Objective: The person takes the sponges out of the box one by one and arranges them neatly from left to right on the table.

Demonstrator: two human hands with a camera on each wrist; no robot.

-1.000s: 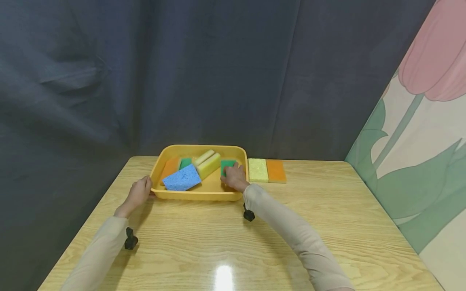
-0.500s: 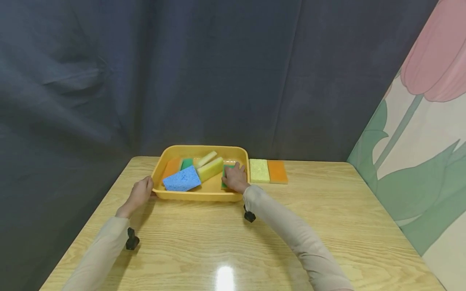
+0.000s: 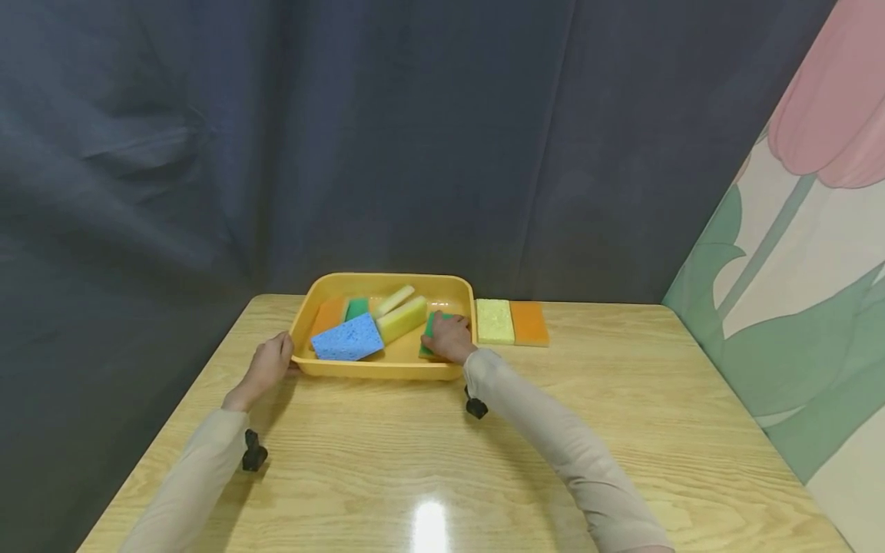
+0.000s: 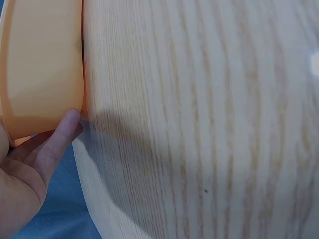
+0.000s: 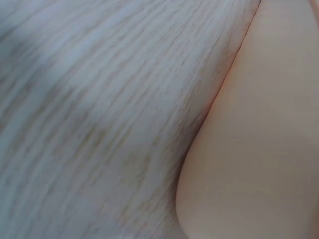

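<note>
In the head view, a yellow plastic tray (image 3: 387, 372) stands at the back of the table. My left hand (image 3: 268, 364) grips its front left corner; in the left wrist view the fingers (image 4: 57, 142) reach beneath the tray wall (image 4: 47, 74). Inside the tray's right end, my right hand (image 3: 449, 338) holds a green sponge (image 3: 427, 347), mostly covered by the hand. A blue sponge (image 3: 346, 339), two pale yellow pieces of sponge (image 3: 403, 319), an orange sponge (image 3: 328, 313) and another green sponge (image 3: 356, 307) lie in the tray's left and middle.
Right of the tray, a pale yellow sponge (image 3: 495, 321) and an orange sponge (image 3: 529, 322) lie flat side by side on the wooden table (image 3: 359, 453). A dark curtain (image 3: 415, 138) hangs behind, and a painted wall (image 3: 816, 307) rises on the right.
My right hand has shifted the green sponge lower and flatter in the tray's right end. The two yellow pieces beside it have spread apart. My left hand keeps its grip.
</note>
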